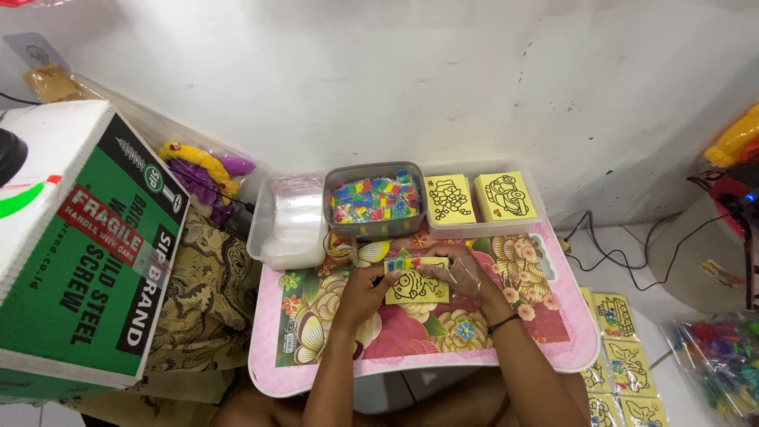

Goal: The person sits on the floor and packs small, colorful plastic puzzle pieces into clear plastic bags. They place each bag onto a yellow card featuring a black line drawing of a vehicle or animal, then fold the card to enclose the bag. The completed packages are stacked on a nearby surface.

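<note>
- The left hand (365, 291) and right hand (466, 273) rest on the flowered pink counter (411, 348), fingers closed on the edges of a yellow picture card (417, 288) with a strip of coloured packets (403, 263) along its top.
- Just beyond stands a grey tub of coloured packets (374, 199), a clear tub of plastic bags (288, 221) to its left, and a tray of yellow cards (480, 199) to its right.
</note>
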